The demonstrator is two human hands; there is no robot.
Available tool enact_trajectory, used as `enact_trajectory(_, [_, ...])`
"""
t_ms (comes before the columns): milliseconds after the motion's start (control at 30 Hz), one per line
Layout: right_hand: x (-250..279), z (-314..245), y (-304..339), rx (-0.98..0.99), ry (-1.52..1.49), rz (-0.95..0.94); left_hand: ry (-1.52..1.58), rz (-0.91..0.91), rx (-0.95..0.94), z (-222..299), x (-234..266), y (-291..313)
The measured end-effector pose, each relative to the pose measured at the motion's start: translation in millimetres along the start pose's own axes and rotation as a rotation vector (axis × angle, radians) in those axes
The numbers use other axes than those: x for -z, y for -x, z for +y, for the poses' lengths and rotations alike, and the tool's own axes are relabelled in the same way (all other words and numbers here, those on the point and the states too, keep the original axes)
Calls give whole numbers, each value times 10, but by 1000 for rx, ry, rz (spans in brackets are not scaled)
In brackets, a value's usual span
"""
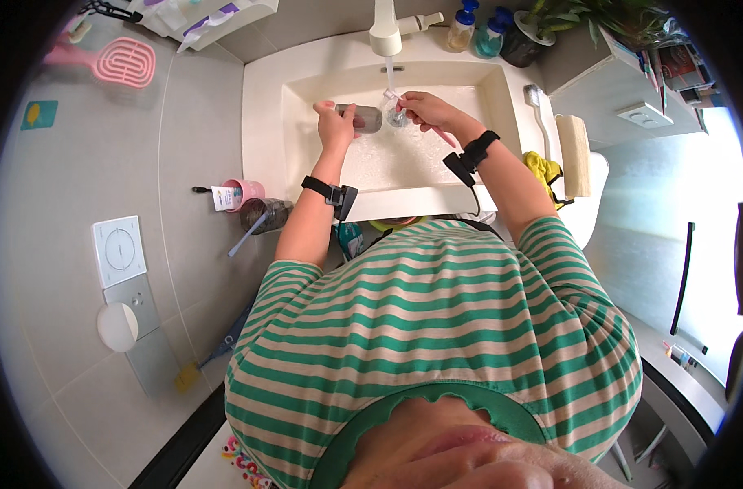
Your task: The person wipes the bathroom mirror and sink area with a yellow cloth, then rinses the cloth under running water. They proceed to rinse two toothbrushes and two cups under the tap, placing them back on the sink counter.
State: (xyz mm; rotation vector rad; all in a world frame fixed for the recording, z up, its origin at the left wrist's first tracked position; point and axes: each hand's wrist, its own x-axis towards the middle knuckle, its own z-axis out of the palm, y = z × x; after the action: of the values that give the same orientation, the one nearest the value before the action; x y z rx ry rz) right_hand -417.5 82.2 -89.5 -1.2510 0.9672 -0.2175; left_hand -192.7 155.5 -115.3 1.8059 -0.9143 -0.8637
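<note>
My left hand (336, 129) is closed around a grey see-through cup (367, 120), tipped on its side over the white sink (294, 163). In my right hand (428, 110) is a slim pink toothbrush (445, 137); its handle sticks out below my fingers. Its whitish head end (390, 95) lies at the water stream (391, 75) that runs from the white faucet (385, 37). Bright splashing below that end blurs its detail. A small gap separates the cup's mouth from my right hand.
Soap pump bottles (460, 31) and a potted plant (528, 41) stand behind the sink's right corner. A white-handled brush (537, 106) and yellow cloth (542, 169) lie along the right rim. Left of the sink are a pink cup (245, 192) and a dark see-through cup (267, 215).
</note>
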Motion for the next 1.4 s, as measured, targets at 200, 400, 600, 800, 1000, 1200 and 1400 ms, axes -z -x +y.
enact_trajectory(200, [-11, -102, 219, 38, 128, 112, 31, -243, -153, 24, -64, -73])
enact_trajectory(400, [64, -47, 90, 192, 444, 255, -75, -190, -266, 180, -433, -234])
enact_trajectory(600, [240, 88, -39, 297, 675, 534, -136, -186, -139, 147, -511, -288])
enact_trajectory(800, [219, 51, -158, 48, 351, 538, 400, -432, -110, 111, -571, -54])
enact_trajectory(1000, [36, 114, -259, 43, -261, 349, 442, -352, 72, 248, -522, -44])
enact_trajectory(1200, [120, 30, -273, -138, -507, 323, 465, -405, -173, 135, -687, 102])
enact_trajectory(1400, [247, 83, -212, -180, -452, 210, -345, -602, -744, -11, -482, -212])
